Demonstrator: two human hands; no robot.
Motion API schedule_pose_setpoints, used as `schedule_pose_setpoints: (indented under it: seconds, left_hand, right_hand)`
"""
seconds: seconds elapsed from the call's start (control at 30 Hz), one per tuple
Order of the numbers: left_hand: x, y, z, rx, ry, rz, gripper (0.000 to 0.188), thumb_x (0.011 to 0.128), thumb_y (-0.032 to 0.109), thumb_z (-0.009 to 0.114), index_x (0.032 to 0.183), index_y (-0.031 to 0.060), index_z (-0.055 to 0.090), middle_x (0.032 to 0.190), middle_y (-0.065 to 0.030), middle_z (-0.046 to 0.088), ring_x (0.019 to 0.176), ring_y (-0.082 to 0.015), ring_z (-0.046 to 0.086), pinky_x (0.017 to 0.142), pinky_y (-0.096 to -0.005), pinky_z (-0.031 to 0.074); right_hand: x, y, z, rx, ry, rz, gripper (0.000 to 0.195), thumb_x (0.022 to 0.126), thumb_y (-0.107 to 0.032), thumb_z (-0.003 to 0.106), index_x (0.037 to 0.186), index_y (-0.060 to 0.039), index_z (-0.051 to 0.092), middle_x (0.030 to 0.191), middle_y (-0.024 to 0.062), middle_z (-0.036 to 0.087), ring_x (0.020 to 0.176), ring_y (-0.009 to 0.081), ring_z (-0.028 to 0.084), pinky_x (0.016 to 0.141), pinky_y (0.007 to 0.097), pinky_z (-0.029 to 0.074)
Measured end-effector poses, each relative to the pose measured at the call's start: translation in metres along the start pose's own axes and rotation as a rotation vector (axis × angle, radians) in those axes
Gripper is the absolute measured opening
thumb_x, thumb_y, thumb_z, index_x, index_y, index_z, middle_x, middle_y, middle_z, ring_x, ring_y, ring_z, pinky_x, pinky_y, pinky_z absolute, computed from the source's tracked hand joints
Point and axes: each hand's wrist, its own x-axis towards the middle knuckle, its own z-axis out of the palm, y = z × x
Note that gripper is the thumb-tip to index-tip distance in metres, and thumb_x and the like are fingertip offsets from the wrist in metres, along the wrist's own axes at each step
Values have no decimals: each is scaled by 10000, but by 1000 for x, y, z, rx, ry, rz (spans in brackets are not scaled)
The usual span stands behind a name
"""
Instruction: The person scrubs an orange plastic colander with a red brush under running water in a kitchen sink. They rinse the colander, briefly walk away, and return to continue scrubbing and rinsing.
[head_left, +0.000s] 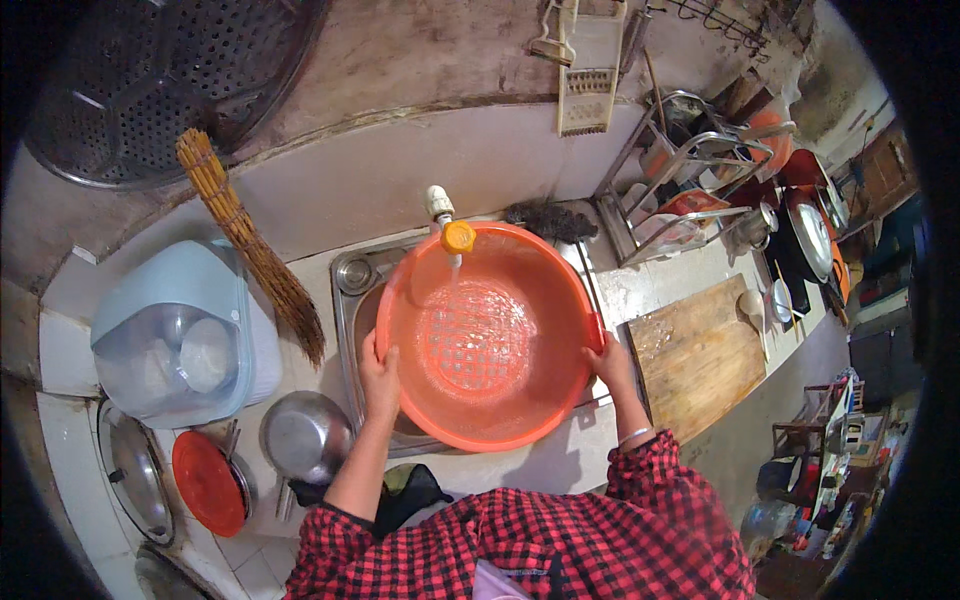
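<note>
A large orange plastic basin (487, 420) rests over the stainless-steel sink (339, 322), under a wall faucet with a yellow handle (458, 237). A thin stream of water falls from the spout into the basin, and some water lies on its patterned bottom. My left hand (381, 379) grips the left side of the rim, thumb on the inside. My right hand (611, 360) grips the right side of the rim beside a red patch. Most of the sink bowl is hidden under the basin.
On the left are a bundled-twig brush (251, 244), a light-blue lidded dish box (180, 330), a metal pot (307, 435) and a red plate or lid (208, 484). To the right lie a wooden cutting board (697, 352), a wooden spoon (752, 307) and a metal rack (622, 225) of kitchenware.
</note>
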Motion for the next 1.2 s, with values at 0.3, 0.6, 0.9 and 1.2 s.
schedule_pose_setpoints:
  seconds: [0.3, 0.6, 0.9, 1.2]
  left_hand:
    - [-123, 7, -9, -41, 119, 72, 470, 863, 71, 620, 1250, -9, 365, 1158, -97, 466, 1072, -186, 488, 938, -332, 406]
    - [-12, 24, -19, -249, -127, -133, 588, 808, -47, 596, 1354, -4, 384, 1314, -95, 475, 1177, -191, 489, 993, -327, 397]
    - [-27, -3, -24, -415, 18, -149, 591, 726, -130, 456, 1303, -3, 436, 1243, -87, 533, 1118, -187, 534, 977, -320, 413]
    - [-17, -78, 11, -541, -45, -190, 475, 778, -88, 504, 1242, 13, 483, 1171, -76, 575, 1061, -177, 560, 953, -319, 427]
  right_hand:
    - [67, -47, 36, 77, 33, -157, 470, 711, -105, 705, 1150, -72, 541, 1021, 173, 612, 977, 364, 597, 828, 442, 487]
    - [23, -102, 65, 82, 45, -276, 812, 737, -274, 773, 1410, -119, 345, 1213, 203, 457, 1093, 403, 533, 874, 472, 491]
    - [38, -60, 16, 99, 85, 137, 579, 734, -142, 750, 1246, -33, 504, 1003, 156, 644, 903, 345, 638, 784, 397, 510]
    - [35, -50, -57, 500, 223, -85, 293, 725, -75, 750, 958, -31, 577, 815, 75, 661, 727, 182, 612, 692, 324, 485]
